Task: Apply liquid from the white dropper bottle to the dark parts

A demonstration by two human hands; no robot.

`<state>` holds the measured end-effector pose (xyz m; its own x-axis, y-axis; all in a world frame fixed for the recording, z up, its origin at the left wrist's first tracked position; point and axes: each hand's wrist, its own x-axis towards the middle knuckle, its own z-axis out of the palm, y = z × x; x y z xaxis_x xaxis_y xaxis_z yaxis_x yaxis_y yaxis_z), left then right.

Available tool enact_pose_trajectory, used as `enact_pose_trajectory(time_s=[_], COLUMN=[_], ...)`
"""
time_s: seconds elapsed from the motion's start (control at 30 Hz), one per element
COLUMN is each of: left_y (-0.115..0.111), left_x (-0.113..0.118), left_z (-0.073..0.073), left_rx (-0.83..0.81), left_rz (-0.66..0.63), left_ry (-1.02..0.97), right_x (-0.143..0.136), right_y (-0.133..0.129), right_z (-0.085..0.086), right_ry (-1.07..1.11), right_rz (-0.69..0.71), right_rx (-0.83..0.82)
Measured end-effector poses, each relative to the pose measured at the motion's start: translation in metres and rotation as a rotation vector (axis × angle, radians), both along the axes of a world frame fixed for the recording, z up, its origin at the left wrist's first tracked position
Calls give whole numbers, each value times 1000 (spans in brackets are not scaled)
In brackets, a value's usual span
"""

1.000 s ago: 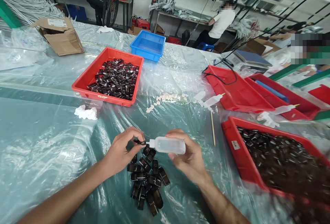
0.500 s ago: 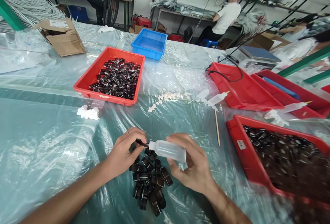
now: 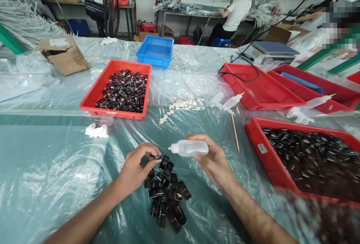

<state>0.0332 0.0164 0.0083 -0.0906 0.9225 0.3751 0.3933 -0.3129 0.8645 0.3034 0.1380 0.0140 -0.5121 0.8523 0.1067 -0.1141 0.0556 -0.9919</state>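
Between thumb and fingers, my left hand (image 3: 140, 164) pinches a small dark plastic piece (image 3: 155, 157) that shows a pale oval face. My right hand (image 3: 211, 157) grips a translucent squeeze bottle (image 3: 192, 148), held almost level with its nozzle toward the left hand. A gap separates the nozzle from the piece. Below and between both hands, a pile of glossy dark brown plastic pieces (image 3: 165, 199) lies on the plastic-covered table (image 3: 70, 169). The pieces' exact kind cannot be made out.
A red tray (image 3: 115, 114) of dark pieces stands beyond my left hand, another red tray (image 3: 270, 169) at right. Small pale pieces (image 3: 180, 104), a wooden stick (image 3: 235, 133), crumpled tissue (image 3: 97, 130) and a second bottle (image 3: 233, 101) lie around. Behind are a blue tray (image 3: 154, 58) and a person (image 3: 234, 15).
My right hand has drawn the bottle up and to the right, so its nozzle has come away from the piece in my left hand. The left hand still pinches the piece. The view has shifted slightly.
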Motion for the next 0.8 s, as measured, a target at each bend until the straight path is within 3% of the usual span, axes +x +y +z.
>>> enact_pose_trajectory(time_s=[0.07, 0.13, 0.37, 0.5, 0.67, 0.8], left_y=[0, -1, 5, 10, 13, 14], left_x=[0, -2, -11, -15, -17, -17], left_z=[-3, -7, -22, -25, -23, -19], left_rx=[-23, -40, -77, -136, -148, -126], left_rz=[21, 40, 116, 163, 184, 142], left_ry=[-3, 10, 36, 75, 104, 96], right_x=[-1, -4, -33, -32, -13, -44], right_y=[14, 26, 40, 39, 73, 121], right_z=[-7, -14, -38, -45, -36, -16], right_ry=[46, 54, -71, -173, -195, -261], right_rz=[-33, -55, -95, -104, -107, -132], right_rx=[-153, -178, -22, 81, 175, 259])
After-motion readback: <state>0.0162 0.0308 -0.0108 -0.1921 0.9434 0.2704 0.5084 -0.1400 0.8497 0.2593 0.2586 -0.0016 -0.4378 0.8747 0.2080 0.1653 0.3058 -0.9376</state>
